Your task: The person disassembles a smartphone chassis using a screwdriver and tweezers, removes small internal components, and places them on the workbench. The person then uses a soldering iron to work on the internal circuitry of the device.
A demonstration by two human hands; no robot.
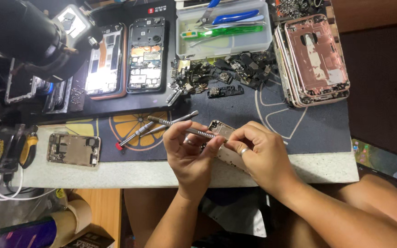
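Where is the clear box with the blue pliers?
The clear box sits at the top middle of the table, just left of the stack of pink phone shells.

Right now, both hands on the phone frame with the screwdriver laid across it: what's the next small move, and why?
Probably tip the screwdriver upright so its point meets the phone frame. It lies almost flat across the left hand, its handle pointing left over the mat, while the right hand pinches the frame's top corner above the table edge. The tip is hidden behind the fingers, so I can't tell whether it is seated.
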